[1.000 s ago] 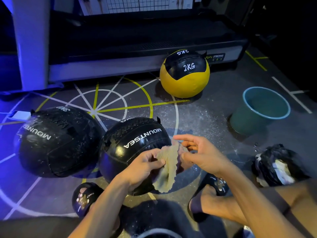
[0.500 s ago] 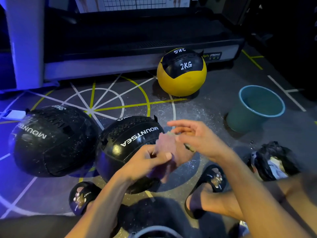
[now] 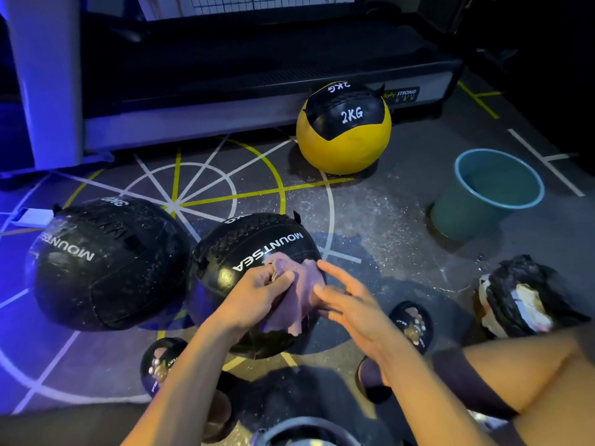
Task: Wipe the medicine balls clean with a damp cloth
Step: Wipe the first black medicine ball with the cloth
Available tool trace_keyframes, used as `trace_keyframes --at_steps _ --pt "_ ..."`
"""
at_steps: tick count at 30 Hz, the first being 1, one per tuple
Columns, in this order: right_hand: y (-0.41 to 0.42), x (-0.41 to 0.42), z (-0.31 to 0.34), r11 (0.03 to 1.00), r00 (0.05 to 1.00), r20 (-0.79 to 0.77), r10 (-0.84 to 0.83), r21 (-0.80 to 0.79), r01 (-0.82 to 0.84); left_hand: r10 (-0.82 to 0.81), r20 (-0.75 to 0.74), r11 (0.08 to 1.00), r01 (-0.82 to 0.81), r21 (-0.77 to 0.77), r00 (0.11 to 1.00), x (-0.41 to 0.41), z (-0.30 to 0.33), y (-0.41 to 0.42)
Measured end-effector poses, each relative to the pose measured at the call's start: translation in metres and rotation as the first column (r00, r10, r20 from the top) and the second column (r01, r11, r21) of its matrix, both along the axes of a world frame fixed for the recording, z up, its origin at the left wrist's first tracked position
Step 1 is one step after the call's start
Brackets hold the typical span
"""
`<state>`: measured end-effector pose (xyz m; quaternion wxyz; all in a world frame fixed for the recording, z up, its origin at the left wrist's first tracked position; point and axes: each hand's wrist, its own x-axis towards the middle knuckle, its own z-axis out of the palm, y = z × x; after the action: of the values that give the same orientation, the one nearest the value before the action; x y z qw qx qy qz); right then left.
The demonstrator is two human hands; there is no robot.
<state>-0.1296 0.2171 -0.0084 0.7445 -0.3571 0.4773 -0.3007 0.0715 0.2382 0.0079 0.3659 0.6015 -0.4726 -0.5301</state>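
A black MOUNTSEA medicine ball (image 3: pixel 244 252) sits on the floor right in front of me. A damp pinkish cloth (image 3: pixel 294 300) lies draped over its near right side. My left hand (image 3: pixel 257 292) pinches the cloth's upper edge against the ball. My right hand (image 3: pixel 346 300) hovers at the cloth's right edge with fingers spread, fingertips touching or almost touching it. A second black ball (image 3: pixel 103 262) rests to the left, touching the first. A yellow and black 2KG ball (image 3: pixel 344 128) stands further back by the treadmill.
A teal bucket (image 3: pixel 467 214) stands at the right on a wet patch of floor. A black bag with paper (image 3: pixel 521 297) lies near my right knee. The treadmill base (image 3: pixel 257 101) runs across the back. My sandalled feet (image 3: pixel 410 326) flank the ball.
The cloth, held up between both hands before, has come down onto the front ball. My left hand now presses it there and my right hand has opened beside it.
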Motion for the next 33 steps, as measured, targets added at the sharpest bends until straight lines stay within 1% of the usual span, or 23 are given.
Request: trace_keyframes --at_steps 1,2,3,5,6,7,8,10,12,14,15,17,18,20,21,22,23,24,26,28,29,30,33 --pt "0.002 0.001 -0.002 0.998 0.998 -0.035 -0.043 -0.055 0.041 -0.024 0.161 0.999 0.030 -0.034 0.987 0.003 -0.003 0.000" --pt "0.004 0.002 -0.004 0.991 0.993 -0.080 -0.083 -0.110 0.074 -0.024 0.269 0.998 0.040 -0.053 0.963 0.006 -0.007 0.000" --pt "0.006 0.003 -0.005 0.982 0.986 -0.130 -0.107 -0.170 0.084 -0.001 0.287 0.999 0.015 -0.048 0.958 0.007 -0.008 0.002" --pt "0.012 0.004 -0.007 0.954 0.969 -0.222 -0.109 -0.296 0.040 0.060 0.167 0.998 -0.056 -0.032 0.984 0.007 -0.012 0.007" --pt "0.015 0.005 -0.007 0.938 0.960 -0.262 -0.097 -0.347 0.000 0.039 0.131 0.998 -0.034 -0.044 0.991 0.007 -0.013 0.010" --pt "0.017 0.004 -0.005 0.927 0.950 -0.302 -0.079 -0.373 -0.041 -0.010 0.173 0.997 0.023 -0.070 0.985 0.008 -0.011 0.012" --pt "0.019 0.004 -0.002 0.922 0.937 -0.346 -0.055 -0.378 -0.086 -0.076 0.256 0.991 0.102 -0.091 0.964 0.012 -0.012 0.013" --pt "0.022 0.001 -0.002 0.903 0.892 -0.451 0.021 -0.374 -0.210 -0.214 0.434 0.962 0.266 -0.063 0.875 0.015 -0.006 0.018" --pt "0.027 0.001 -0.007 0.841 0.802 -0.595 0.064 -0.400 -0.364 -0.322 0.547 0.926 0.377 0.013 0.773 0.017 -0.002 0.023" --pt "0.031 0.004 -0.010 0.776 0.718 -0.693 0.060 -0.421 -0.470 -0.289 0.675 0.918 0.396 -0.006 0.679 0.015 -0.003 0.028" --pt "0.032 0.004 -0.012 0.768 0.711 -0.701 0.055 -0.426 -0.479 -0.252 0.714 0.924 0.381 -0.022 0.653 0.017 -0.004 0.030" --pt "0.030 0.003 -0.012 0.794 0.774 -0.626 0.092 -0.423 -0.436 -0.252 0.711 0.925 0.380 -0.024 0.657 0.023 -0.010 0.032" --pt "0.030 0.002 -0.012 0.833 0.839 -0.525 0.147 -0.392 -0.391 -0.274 0.677 0.921 0.390 -0.021 0.683 0.025 -0.012 0.031" --pt "0.030 0.002 -0.009 0.923 0.951 -0.188 0.247 -0.253 -0.290 -0.298 0.634 0.908 0.417 -0.043 0.714 0.029 -0.016 0.028" --pt "0.030 0.003 -0.006 0.957 0.969 -0.052 0.241 -0.154 -0.246 -0.256 0.648 0.907 0.410 -0.096 0.718 0.032 -0.017 0.025" --pt "0.029 0.004 -0.004 0.980 0.982 0.007 0.188 -0.065 -0.187 -0.175 0.670 0.909 0.379 -0.171 0.721 0.036 -0.017 0.021" --pt "0.026 0.004 -0.003 0.994 0.994 0.003 0.108 -0.007 -0.108 -0.071 0.685 0.912 0.326 -0.250 0.725 0.041 -0.016 0.014" --pt "0.021 0.002 -0.006 1.000 0.999 -0.042 0.013 0.008 -0.012 0.028 0.689 0.914 0.260 -0.310 0.725 0.048 -0.015 0.005" --pt "0.005 -0.008 -0.019 0.982 0.960 -0.220 -0.175 -0.107 0.154 0.140 0.729 0.925 0.174 -0.337 0.671 0.069 -0.019 -0.013" --pt "-0.013 -0.016 -0.032 0.925 0.847 -0.403 -0.346 -0.296 0.237 0.094 0.804 0.960 0.161 -0.229 0.587 0.086 -0.026 -0.029" --pt "-0.021 -0.016 -0.038 0.901 0.797 -0.459 -0.393 -0.363 0.236 0.042 0.818 0.971 0.170 -0.169 0.574 0.092 -0.031 -0.034" --pt "-0.028 -0.013 -0.043 0.895 0.776 -0.487 -0.402 -0.387 0.220 0.008 0.810 0.976 0.173 -0.135 0.587 0.095 -0.036 -0.036" --pt "-0.050 0.015 -0.049 0.917 0.818 -0.500 -0.283 -0.391 0.078 0.009 0.768 0.976 0.161 -0.146 0.640 0.096 -0.044 -0.035"
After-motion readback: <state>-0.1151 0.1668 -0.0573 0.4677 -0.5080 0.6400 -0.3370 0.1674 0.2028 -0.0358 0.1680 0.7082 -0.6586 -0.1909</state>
